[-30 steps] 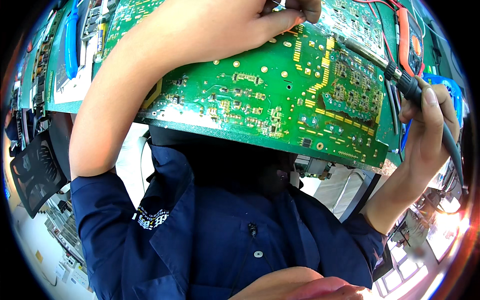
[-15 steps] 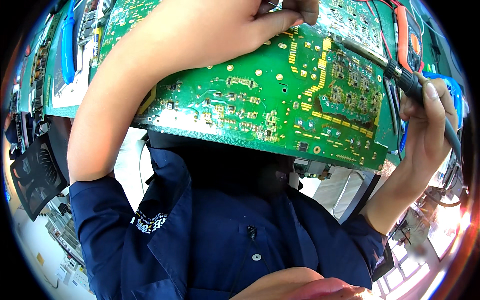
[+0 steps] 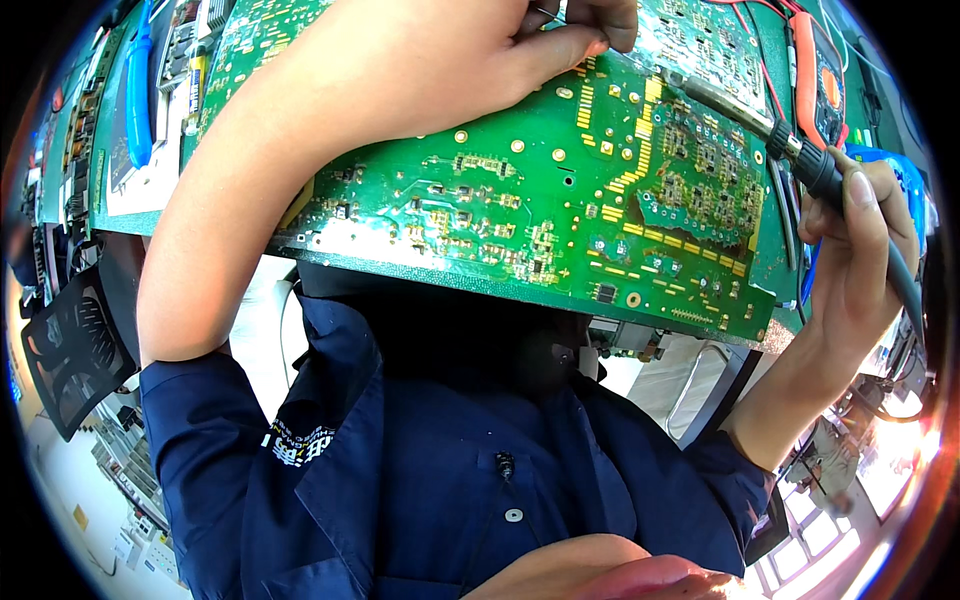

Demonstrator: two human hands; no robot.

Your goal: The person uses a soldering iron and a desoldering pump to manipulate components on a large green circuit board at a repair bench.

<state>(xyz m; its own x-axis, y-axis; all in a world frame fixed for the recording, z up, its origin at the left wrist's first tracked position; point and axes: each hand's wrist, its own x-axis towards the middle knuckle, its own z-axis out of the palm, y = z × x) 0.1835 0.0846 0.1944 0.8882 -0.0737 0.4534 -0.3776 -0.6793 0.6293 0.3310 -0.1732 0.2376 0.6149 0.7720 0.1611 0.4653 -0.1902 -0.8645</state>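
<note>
A large green circuit board (image 3: 480, 230) with gold pads and small parts lies in front of me. My left hand (image 3: 490, 60) reaches across its far side, thumb and fingers pinched on a thin silvery wire (image 3: 546, 13), mostly hidden by the fingers. My right hand (image 3: 865, 215) grips the dark handle of a soldering iron (image 3: 825, 175) beside the board's right edge. Its metal shaft points left and away over the board, and the tip is near the left fingertips. Glare blurs the spot around the tip, so contact cannot be made out.
An orange-red multimeter (image 3: 818, 85) with red leads stands at the far right, near a blue object (image 3: 905, 180). On the left are a blue-handled tool (image 3: 138, 95), a yellow tube (image 3: 194, 85) and more circuit boards (image 3: 85, 130). A black chair (image 3: 75, 350) is at the lower left.
The soldering iron and my right hand have shifted very slightly. My left hand stays nearly in place, its pinched fingers a little lower. The board has not moved.
</note>
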